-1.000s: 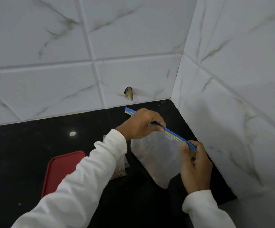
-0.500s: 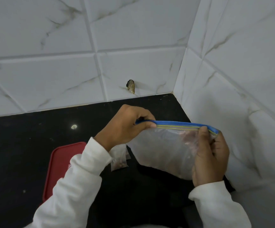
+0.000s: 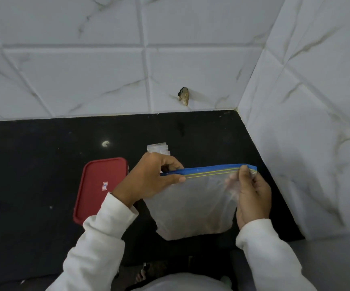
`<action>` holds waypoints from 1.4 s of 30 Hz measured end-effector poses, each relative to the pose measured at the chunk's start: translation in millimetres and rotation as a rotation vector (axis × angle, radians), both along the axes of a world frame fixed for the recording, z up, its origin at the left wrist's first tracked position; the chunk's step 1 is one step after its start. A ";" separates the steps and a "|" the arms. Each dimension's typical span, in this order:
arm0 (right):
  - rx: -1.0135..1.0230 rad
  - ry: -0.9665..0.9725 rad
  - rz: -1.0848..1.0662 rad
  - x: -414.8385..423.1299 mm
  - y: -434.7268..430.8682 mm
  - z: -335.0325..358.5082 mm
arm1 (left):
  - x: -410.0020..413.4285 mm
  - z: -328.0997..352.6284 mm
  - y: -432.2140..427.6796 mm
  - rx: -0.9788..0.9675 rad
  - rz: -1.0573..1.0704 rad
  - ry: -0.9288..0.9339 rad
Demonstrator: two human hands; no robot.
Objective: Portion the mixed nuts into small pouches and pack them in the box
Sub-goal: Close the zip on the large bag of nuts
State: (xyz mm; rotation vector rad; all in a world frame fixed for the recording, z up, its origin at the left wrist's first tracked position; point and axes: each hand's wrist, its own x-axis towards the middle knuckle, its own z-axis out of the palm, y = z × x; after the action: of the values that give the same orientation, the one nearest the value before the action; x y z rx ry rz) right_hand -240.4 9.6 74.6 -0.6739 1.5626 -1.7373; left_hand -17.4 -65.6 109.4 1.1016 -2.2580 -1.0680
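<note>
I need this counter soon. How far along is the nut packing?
Early, it seems. Done: small pouches lie on the counter behind the left hand; whether they are filled, I cannot tell. In hand: that hand and the right hand pinch the zip strip of the big bag. Left: the red box has its lid on, so packing looks not yet begun.

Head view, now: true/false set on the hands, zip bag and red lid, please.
1. The left hand and right hand each pinch the blue strip of the zip bag. True.
2. The red lid lies right of the bag. False: it lies left of it, on the black counter.
3. The right hand rests on the red lid. False: it pinches the strip's right end.
4. Small clear pouches lie on the counter beyond the left hand. True.
</note>
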 end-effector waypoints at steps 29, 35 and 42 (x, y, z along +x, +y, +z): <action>0.153 -0.087 0.063 -25.4 5.3 2.3 | -4.4 -35.6 47.5 0.687 0.838 0.965; 0.163 -0.002 0.112 -25.9 8.1 10.1 | -8.1 -35.3 47.7 0.582 0.839 0.897; 0.219 0.156 0.162 -26.0 8.8 16.4 | -0.5 -26.2 33.8 0.367 0.745 0.547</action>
State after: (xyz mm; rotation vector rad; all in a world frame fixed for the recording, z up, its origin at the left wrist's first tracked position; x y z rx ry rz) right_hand -266.5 18.4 91.0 -0.8158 1.7229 -1.3996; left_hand -17.9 -31.8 83.2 1.4085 -1.1066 -1.2550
